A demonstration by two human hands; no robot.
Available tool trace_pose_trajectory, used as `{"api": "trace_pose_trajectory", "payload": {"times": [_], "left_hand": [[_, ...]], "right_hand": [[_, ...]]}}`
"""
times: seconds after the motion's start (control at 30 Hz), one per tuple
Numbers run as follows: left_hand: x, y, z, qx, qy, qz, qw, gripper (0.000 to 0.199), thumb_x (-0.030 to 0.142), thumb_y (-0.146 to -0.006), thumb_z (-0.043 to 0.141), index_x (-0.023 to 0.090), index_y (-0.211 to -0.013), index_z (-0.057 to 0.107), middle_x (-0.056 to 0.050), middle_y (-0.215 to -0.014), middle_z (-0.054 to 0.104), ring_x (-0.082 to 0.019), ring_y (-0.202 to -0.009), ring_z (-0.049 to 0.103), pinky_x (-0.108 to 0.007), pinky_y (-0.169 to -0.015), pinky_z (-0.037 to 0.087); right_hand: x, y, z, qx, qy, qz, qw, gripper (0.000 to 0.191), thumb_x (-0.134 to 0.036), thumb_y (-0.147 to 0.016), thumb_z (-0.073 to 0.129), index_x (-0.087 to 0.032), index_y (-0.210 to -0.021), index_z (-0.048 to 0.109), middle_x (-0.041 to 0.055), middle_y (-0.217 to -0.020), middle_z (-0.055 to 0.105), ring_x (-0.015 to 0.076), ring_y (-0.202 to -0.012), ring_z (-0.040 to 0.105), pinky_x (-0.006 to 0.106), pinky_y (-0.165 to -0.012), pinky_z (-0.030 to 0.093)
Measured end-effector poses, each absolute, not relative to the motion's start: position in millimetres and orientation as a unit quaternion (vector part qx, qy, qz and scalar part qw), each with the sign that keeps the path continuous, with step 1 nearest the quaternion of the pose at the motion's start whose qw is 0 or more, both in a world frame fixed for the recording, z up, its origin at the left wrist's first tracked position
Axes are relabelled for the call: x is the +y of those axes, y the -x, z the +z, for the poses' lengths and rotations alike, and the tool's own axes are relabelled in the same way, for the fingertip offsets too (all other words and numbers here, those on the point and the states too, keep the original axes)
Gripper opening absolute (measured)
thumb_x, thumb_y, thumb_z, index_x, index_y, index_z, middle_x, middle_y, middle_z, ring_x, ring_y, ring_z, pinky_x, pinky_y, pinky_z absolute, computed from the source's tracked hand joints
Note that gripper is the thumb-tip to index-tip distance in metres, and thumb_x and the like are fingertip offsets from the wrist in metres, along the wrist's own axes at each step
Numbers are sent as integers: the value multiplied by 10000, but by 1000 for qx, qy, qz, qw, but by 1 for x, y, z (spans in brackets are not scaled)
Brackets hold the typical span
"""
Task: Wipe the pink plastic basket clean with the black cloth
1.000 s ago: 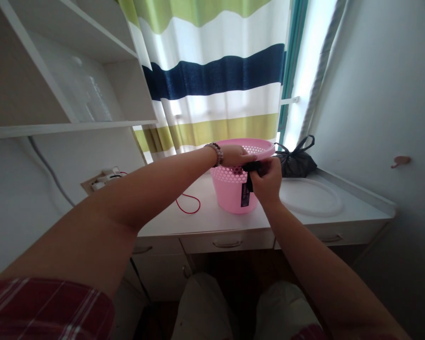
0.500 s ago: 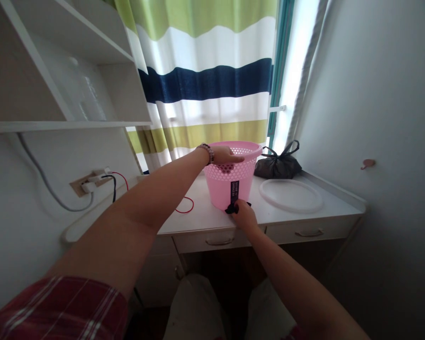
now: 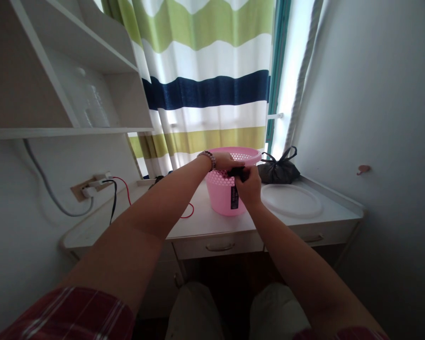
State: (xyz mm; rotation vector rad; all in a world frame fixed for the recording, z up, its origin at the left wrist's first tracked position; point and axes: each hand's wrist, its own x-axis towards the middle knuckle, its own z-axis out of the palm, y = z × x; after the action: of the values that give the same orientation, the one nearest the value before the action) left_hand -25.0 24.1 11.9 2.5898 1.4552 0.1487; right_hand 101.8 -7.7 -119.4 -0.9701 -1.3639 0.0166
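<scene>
A pink waste basket [image 3: 221,198] with a perforated upper part and a dark label stands upright on the white desk. In front of its upper wall, my left hand [image 3: 225,160] reaches across, a beaded bracelet at the wrist. Its fingertips close on the left end of a small crumpled black plastic bag [image 3: 236,172]. My right hand [image 3: 250,182] pinches the same bag from the right, thumb and fingers pressed together. Both hands meet just below the basket's rim and cover part of its wall.
A tied black garbage bag [image 3: 279,171] sits at the back right, behind a whitish translucent round lid [image 3: 292,200] lying flat. A red cable [image 3: 188,213] loops left of the basket. Plugs fill a wall socket [image 3: 90,186]. Shelves [image 3: 92,71] overhang the left side.
My right hand has risen from the basket's lower front to the rim, bringing the black bag up to my left hand. The basket and lid keep their places on the desk.
</scene>
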Motion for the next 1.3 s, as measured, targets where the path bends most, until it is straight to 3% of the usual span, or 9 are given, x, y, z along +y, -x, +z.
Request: {"api": "trace_pose_trajectory", "payload": {"times": [0.17, 0.37, 0.5, 0.8, 0.93, 1.1, 1.2, 1.3], "left_hand": [[23, 26, 12, 477, -874, 54, 77, 615, 702, -706, 376, 165, -715, 674, -72, -752, 668, -184, -689, 574, -299, -707, 401], [20, 26, 13, 480, -869, 43, 115, 692, 754, -686, 346, 157, -746, 691, -73, -779, 681, -173, -700, 596, -294, -745, 411], [22, 27, 12, 476, -869, 41, 127, 675, 730, -707, 350, 151, -768, 690, -74, -784, 684, -165, -684, 600, -293, -750, 412], [32, 28, 10, 493, -867, 49, 51, 579, 658, -721, 400, 169, -739, 709, -64, -820, 686, -171, -726, 571, -281, -735, 376], [35, 29, 10, 486, -869, 54, 74, 584, 656, -721, 402, 157, -739, 704, -65, -789, 683, -158, -660, 564, -274, -692, 379], [39, 29, 9, 480, -873, 63, 47, 595, 662, -726, 403, 136, -695, 680, -78, -709, 666, -145, -596, 535, -275, -656, 373], [41, 30, 9, 480, -874, 62, 33, 603, 663, -729, 405, 124, -668, 670, -88, -675, 657, -141, -572, 522, -279, -644, 370], [39, 29, 10, 479, -875, 63, 43, 600, 667, -724, 403, 141, -690, 690, -77, -681, 663, -143, -589, 536, -277, -658, 374]], "right_hand": [[-5, -99, -144, -668, 428, -28, 609, 161, -189, -686, 496, -198, -846, 494, 60, -857, 541, 192, -831, 479, 312, -742, 380], [-8, -100, -237, -734, 543, 36, 405, 156, -195, -656, 583, -201, -812, 571, 51, -850, 587, 178, -773, 515, 274, -677, 366], [-3, -100, -258, -729, 604, 53, 316, 188, -237, -672, 600, -182, -852, 601, 58, -848, 606, 179, -785, 533, 261, -670, 345], [-5, -100, -249, -705, 575, 76, 408, 222, -229, -668, 575, -182, -883, 557, 39, -831, 602, 158, -753, 525, 248, -646, 353], [-2, -99, -203, -686, 536, 49, 490, 176, -255, -688, 531, -187, -850, 541, 21, -778, 587, 146, -683, 502, 247, -599, 349], [0, -100, -134, -668, 456, -11, 588, 193, -277, -731, 491, -175, -886, 547, 50, -812, 589, 168, -740, 507, 275, -654, 369], [1, -100, -121, -663, 440, -16, 605, 206, -274, -749, 473, -174, -912, 550, 60, -840, 594, 175, -772, 511, 282, -678, 375], [0, -97, -140, -676, 467, -8, 570, 187, -258, -730, 491, -184, -889, 556, 48, -832, 595, 167, -765, 516, 271, -672, 371]]}}
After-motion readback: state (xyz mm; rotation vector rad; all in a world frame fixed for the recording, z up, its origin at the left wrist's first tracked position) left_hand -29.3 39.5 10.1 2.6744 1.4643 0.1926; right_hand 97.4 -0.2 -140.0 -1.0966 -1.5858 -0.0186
